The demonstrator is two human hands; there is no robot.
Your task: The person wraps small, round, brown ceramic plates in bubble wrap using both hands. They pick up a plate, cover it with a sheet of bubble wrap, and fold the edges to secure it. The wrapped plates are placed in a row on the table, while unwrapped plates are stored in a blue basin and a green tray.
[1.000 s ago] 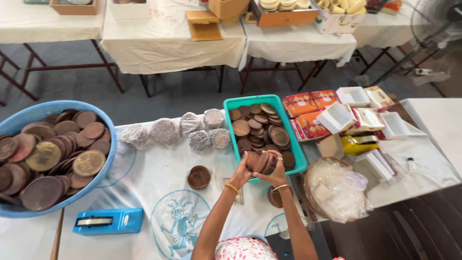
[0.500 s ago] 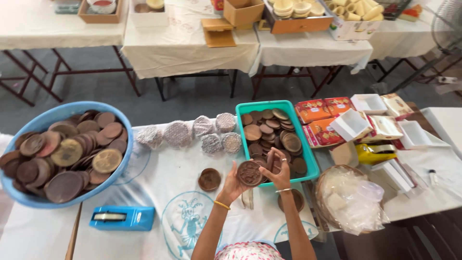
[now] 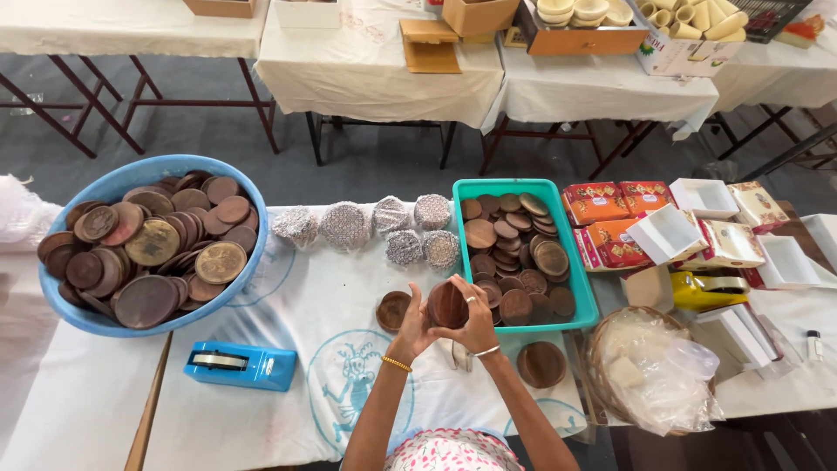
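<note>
Change: both hands have drawn closer together since half a second ago, and the brown disc that lay flat and face-up between them is now tipped on edge, cupped more tightly.
Left hand (image 3: 411,324): raised over the white cloth, fingers curled against the left rim of the wooden disc (image 3: 447,303), clamped on it; a gold bangle sits at the wrist.
Right hand (image 3: 478,321): wrapped over the right side of the same disc, fingers closed on it, a ring on one finger and a thin bangle at the wrist.
Disc held: dark brown, round, held up off the table just left of the teal tray (image 3: 582,296), near its near-left corner.
Small dish (image 3: 392,310): a brown wooden round lying flat on the cloth, just left of the left hand.
Loose lid (image 3: 541,364): another brown round lying on the cloth to the right of the right forearm, near the tray's near edge.
Teal tray contents: many brown rounds heaped together, some overlapping.
Blue basin (image 3: 100,191): far left, piled with larger brown and brassy discs.
Foil-wrapped bundles (image 3: 345,226): a row of silvery lumps on the far side of the cloth, between basin and tray.
Tape dispenser (image 3: 241,365): blue, lying near-left on the cloth, well apart from the hands.
Basket (image 3: 598,344): near right, holding crumpled clear plastic.
Cartons (image 3: 607,216): orange and white boxes right of the tray.
</note>
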